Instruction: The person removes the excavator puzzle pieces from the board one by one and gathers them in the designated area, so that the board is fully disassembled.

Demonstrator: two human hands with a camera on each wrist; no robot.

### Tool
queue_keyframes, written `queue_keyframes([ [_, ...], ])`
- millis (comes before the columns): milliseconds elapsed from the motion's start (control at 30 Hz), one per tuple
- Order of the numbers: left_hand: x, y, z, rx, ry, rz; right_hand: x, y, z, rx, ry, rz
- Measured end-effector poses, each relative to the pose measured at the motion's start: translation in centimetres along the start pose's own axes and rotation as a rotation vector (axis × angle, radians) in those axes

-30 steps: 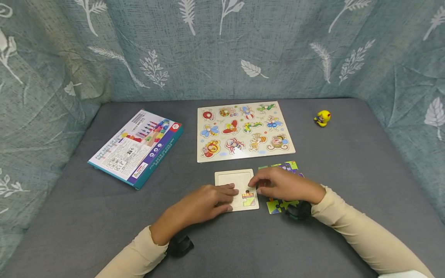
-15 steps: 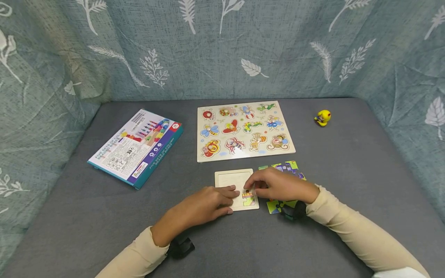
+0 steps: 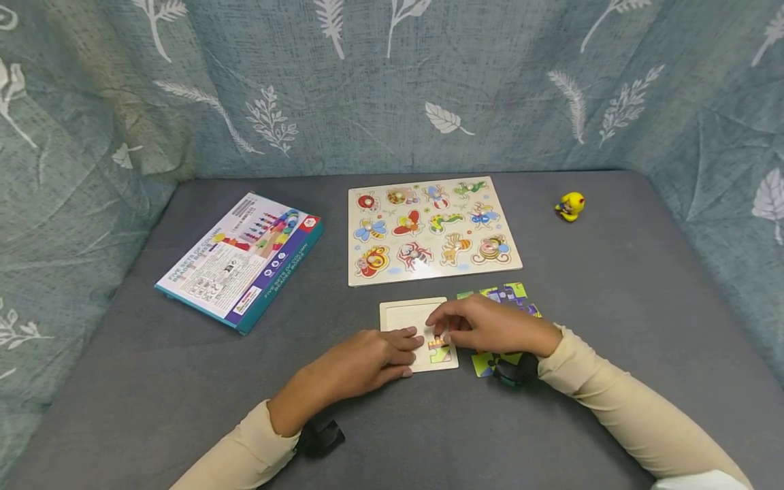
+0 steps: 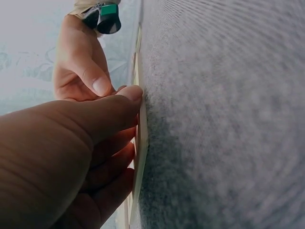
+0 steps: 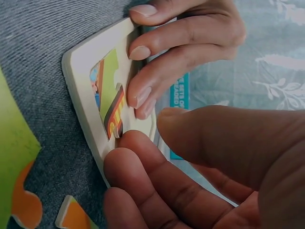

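Note:
A small pale wooden puzzle tray (image 3: 412,304) lies on the grey table, with one green jigsaw piece (image 3: 439,354) in its lower right corner. My left hand (image 3: 367,359) rests on the tray's left part, straight fingers on its face and thumb at the near edge (image 4: 141,129). Over the tray's right side, my right hand (image 3: 493,325) has its thumb and fingers apart, with nothing visible between them. In the right wrist view its fingertips (image 5: 125,162) are close beside the piece's orange-and-red end (image 5: 114,117); contact is unclear. More jigsaw pieces (image 3: 514,291) lie partly hidden under the right hand.
Behind the tray lies a large insect peg puzzle board (image 3: 433,235). A flat bead-toy box (image 3: 241,262) sits at the left. Toward the back right stands a small yellow toy figure (image 3: 570,206). A patterned blue-green curtain (image 3: 380,88) hangs along the back.
My right hand has shifted a little left, from the tray's right edge to above the green jigsaw piece. The left hand stays nearly where it was.

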State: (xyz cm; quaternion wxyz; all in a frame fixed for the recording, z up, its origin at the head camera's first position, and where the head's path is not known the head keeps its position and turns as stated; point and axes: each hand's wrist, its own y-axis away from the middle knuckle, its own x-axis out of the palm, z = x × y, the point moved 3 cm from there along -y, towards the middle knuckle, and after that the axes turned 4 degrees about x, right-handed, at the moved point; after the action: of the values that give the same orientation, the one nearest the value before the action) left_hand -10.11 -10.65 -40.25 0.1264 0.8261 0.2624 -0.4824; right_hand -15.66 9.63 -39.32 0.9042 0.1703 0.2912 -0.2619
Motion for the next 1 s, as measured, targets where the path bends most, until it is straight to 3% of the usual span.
queue_keyframes([
  [433,-0.15,-0.16,-0.06,-0.009,0.029,0.013,-0.12,-0.06,0.46,-0.031,-0.004,-0.001],
  [1000,-0.18,-0.14,0.00,-0.011,0.033,-0.001,0.07,0.03,0.27,-0.004,-0.040,0.017],
])
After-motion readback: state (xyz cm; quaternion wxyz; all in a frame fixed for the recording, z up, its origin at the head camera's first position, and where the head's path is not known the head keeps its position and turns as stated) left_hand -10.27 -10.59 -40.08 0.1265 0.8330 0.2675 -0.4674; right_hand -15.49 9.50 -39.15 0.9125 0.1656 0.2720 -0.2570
